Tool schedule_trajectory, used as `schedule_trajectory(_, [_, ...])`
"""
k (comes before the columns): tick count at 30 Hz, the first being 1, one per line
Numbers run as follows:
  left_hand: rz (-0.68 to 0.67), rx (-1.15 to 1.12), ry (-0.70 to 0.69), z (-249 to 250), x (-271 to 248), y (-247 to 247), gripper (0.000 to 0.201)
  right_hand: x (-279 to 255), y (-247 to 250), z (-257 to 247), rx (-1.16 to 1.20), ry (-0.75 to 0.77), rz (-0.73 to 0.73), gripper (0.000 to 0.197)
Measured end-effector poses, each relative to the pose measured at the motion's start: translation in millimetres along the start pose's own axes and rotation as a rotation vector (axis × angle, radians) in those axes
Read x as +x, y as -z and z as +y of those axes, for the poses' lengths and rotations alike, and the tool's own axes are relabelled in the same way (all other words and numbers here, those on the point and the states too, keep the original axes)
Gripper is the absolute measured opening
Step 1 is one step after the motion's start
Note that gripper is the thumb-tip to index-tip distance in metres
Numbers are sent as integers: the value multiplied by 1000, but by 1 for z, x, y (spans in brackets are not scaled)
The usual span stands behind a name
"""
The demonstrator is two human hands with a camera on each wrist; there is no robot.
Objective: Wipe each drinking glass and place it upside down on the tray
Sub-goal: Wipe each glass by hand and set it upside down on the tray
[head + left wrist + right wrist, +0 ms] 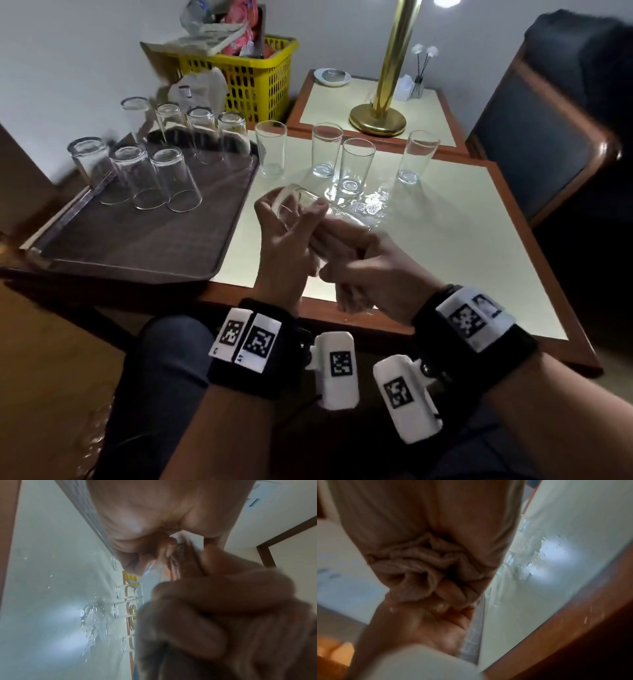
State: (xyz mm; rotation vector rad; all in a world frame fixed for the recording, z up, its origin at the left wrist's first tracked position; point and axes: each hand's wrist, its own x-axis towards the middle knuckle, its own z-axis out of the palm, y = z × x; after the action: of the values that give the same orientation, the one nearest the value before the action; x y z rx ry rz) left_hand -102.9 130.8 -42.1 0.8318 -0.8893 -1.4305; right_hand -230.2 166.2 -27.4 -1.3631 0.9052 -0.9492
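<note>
Clear glass tumblers, seven, stand inverted on our brown rectangular tray [102, 246]; four stand upright on the cream wood-edged table [445, 233]. Our left hand [287, 240] grips the fifth clear tumbler [294, 202] above the table. From the wrists, our right hand [426, 524] clutches a bunched beige cloth [419, 569].

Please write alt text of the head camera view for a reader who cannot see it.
Both hands, left hand and right hand, hold a tilted glass above a table. Seven glasses stand upside down on a tray; four stand upright beside it.
</note>
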Motion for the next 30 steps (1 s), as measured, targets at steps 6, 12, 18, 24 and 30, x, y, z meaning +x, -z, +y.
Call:
schedule_trajectory(6, [89,17,-26,5,1,-9,41,0,4,2,-1028,318,86,80])
schedule_trajectory(12, [-54,55,54,2,4,-4,48,-7,5,-14,-144,-3,43,83])
schedule_trajectory(18, [0,-48,19,-5,-5,-17,56,-13,12,1,-811,166,69,88])
schedule_trajectory(24, [-37,100,87,-6,-3,-16,50,-20,12,-3,-559,138,118,88])
schedule_trajectory(30, [1,-26,10,-10,-12,-16,42,-18,4,-3,-325,6,83,90])
